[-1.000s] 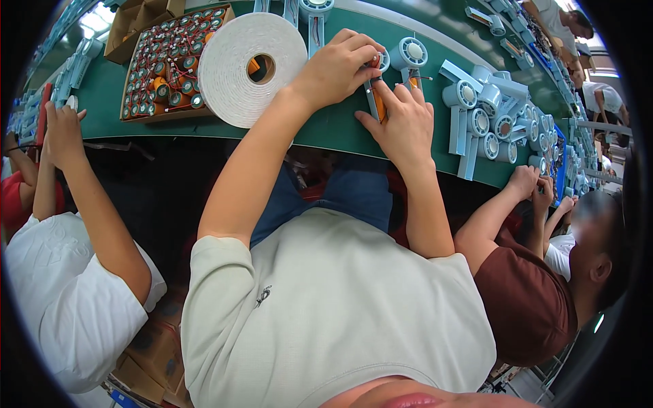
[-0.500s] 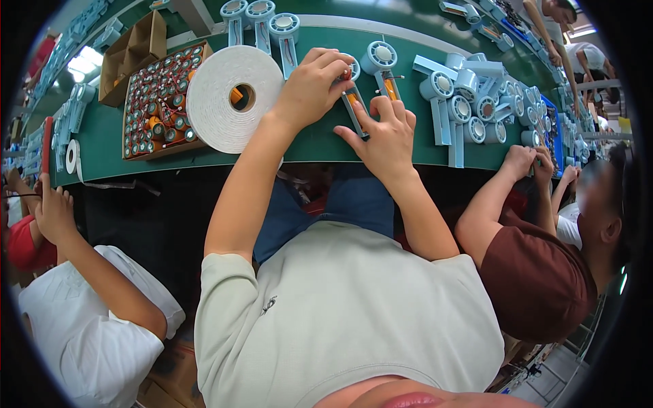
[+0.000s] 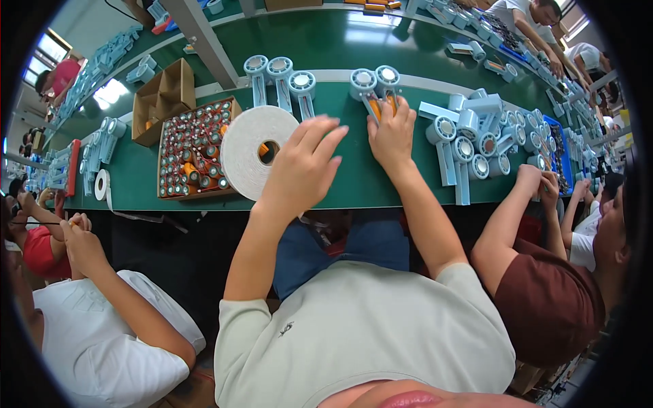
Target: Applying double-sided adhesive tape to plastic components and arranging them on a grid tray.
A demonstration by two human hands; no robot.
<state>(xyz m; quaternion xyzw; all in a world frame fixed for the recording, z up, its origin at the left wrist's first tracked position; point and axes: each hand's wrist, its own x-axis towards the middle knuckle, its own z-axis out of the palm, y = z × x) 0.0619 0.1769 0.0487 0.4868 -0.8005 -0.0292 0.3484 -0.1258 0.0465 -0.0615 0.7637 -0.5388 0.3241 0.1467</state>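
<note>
My left hand (image 3: 303,166) hovers over the green table (image 3: 354,187) with its fingers spread and nothing in it, just right of a big white tape roll (image 3: 246,146). Farther out, my right hand (image 3: 392,132) presses its fingers onto an orange-handled part (image 3: 375,105). That part lies under two light-blue round-headed pieces (image 3: 374,80). Three more light-blue round-headed pieces (image 3: 279,71) lie side by side to the left of them.
A cardboard tray of small round parts (image 3: 194,153) sits left of the roll, with an open brown box (image 3: 162,98) behind it. A heap of light-blue pieces (image 3: 473,136) lies on the right. One person in white (image 3: 88,333) works at my left and another in brown (image 3: 544,299) at my right.
My left hand has let go of the orange-handled part and drawn back toward the tape roll with its fingers spread. My right hand stays on the part.
</note>
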